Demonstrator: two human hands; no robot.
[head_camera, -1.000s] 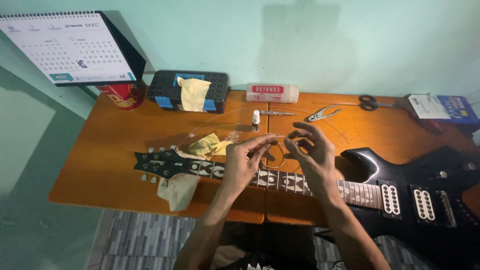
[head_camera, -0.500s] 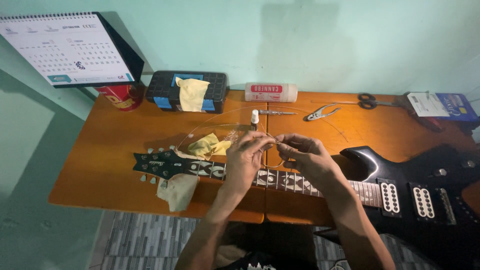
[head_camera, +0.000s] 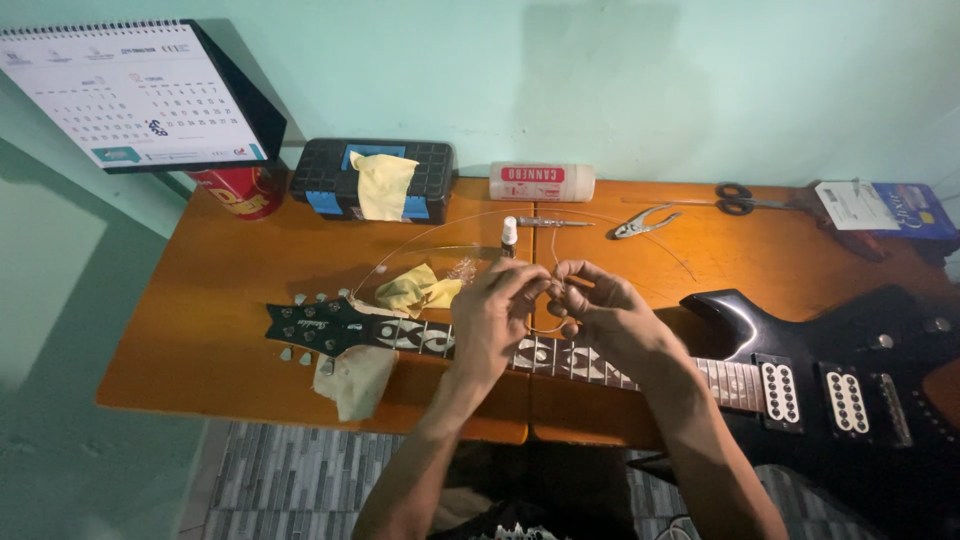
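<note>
Both hands pinch the guitar string (head_camera: 470, 228): left hand (head_camera: 492, 312), right hand (head_camera: 600, 312), above the guitar (head_camera: 760, 380). Springy wire could slip and whip loose.

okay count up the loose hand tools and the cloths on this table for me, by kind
Scissors: 1
Pliers: 1
Yellow cloths: 2, one on the black case, one by the guitar neck
Pale cloth under the headstock: 1
Total: 5
</note>
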